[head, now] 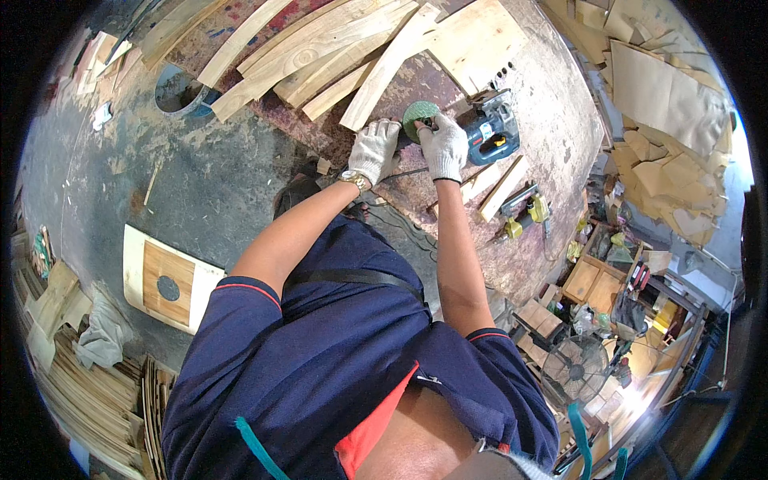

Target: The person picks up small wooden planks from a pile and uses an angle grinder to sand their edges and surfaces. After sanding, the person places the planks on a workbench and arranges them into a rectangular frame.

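Both my hands wear white knitted gloves. My left hand (375, 150) grips the dark body of what looks like an angle grinder (405, 141), mostly hidden under the glove. A round green abrasive disc (422, 111) faces up at the tool's head. The fingers of my right hand (445, 147) close over the disc's right side and its hub; a dark piece shows at the fingertips. Just right of that hand lies a blue Bosch jigsaw (493, 135) on its side. Long wooden boards (384, 72) fan out beyond my left hand.
A yellow-green power tool (528, 217) and short wood strips (503, 189) lie on the worn worktable (558, 129). A plywood sheet (480, 42) is at the far side. Left are a bucket (180, 93) and a panel with a round dark centre (135, 270). Cables (403, 221) hang below the table edge.
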Demonstrator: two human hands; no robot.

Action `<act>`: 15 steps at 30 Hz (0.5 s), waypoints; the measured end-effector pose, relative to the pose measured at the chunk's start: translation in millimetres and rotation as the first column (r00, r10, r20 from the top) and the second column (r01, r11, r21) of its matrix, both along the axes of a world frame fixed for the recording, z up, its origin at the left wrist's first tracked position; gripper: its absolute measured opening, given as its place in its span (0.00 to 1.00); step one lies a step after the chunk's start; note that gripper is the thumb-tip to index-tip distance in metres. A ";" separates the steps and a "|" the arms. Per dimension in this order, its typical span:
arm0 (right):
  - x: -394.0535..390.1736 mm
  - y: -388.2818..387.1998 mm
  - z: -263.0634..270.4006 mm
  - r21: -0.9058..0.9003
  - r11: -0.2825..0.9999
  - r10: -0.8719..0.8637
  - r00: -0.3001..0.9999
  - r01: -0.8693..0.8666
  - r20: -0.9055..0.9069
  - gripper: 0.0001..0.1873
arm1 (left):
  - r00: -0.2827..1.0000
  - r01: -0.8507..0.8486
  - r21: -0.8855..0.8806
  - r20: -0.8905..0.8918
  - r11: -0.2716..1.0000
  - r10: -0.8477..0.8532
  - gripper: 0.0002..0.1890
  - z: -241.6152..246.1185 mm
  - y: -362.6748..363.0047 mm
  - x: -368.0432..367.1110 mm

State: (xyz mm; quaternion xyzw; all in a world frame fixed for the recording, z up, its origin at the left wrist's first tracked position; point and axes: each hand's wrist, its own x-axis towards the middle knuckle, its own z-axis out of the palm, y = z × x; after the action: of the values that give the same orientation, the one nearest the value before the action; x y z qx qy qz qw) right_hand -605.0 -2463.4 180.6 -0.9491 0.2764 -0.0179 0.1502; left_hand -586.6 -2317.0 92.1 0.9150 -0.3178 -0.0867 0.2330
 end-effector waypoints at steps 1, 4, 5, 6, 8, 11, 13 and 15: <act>-0.4 -1.0 -2.0 0.002 1.000 -0.002 1.000 0.002 0.004 0.18 | 1.000 -0.002 -0.010 -0.001 1.000 0.002 0.40 -0.8 0.0 -0.3; -0.2 -2.7 -4.7 -0.003 1.000 -0.006 1.000 0.006 -0.002 0.19 | 1.000 0.003 -0.005 -0.015 1.000 -0.004 0.40 -1.4 0.0 -0.5; 0.9 -3.0 -3.3 -0.012 1.000 -0.006 1.000 0.005 -0.016 0.19 | 1.000 0.003 -0.013 -0.005 1.000 -0.003 0.39 -1.3 -0.2 -0.3; 2.1 -2.3 -0.7 -0.020 1.000 -0.006 1.000 0.005 -0.030 0.19 | 1.000 0.002 -0.021 0.006 1.000 -0.002 0.39 -1.7 -0.2 -0.1; 6.1 -2.9 1.9 -0.019 0.999 -0.040 0.993 0.038 -0.111 0.20 | 1.000 0.004 -0.026 0.021 1.000 -0.003 0.38 -2.7 0.2 0.0; 5.4 -1.8 5.7 -0.055 0.998 0.006 0.999 -0.008 -0.034 0.19 | 1.000 0.000 -0.007 0.014 1.000 0.000 0.38 -1.3 1.2 0.5; 2.5 -4.3 3.9 -0.069 0.996 0.062 0.997 -0.058 0.053 0.19 | 1.000 0.003 0.022 -0.017 1.000 -0.003 0.37 5.9 0.5 0.1; 0.0 -8.3 -2.0 -0.058 0.993 0.112 0.987 -0.106 0.111 0.18 | 1.000 0.002 0.037 -0.028 0.999 0.000 0.38 10.3 0.5 2.2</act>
State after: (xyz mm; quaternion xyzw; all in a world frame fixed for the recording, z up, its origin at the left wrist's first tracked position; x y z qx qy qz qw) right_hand -605.0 -2471.6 178.6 -0.9638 0.2145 -0.0712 0.1417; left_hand -584.4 -2316.5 102.3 0.9176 -0.3133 -0.1055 0.2206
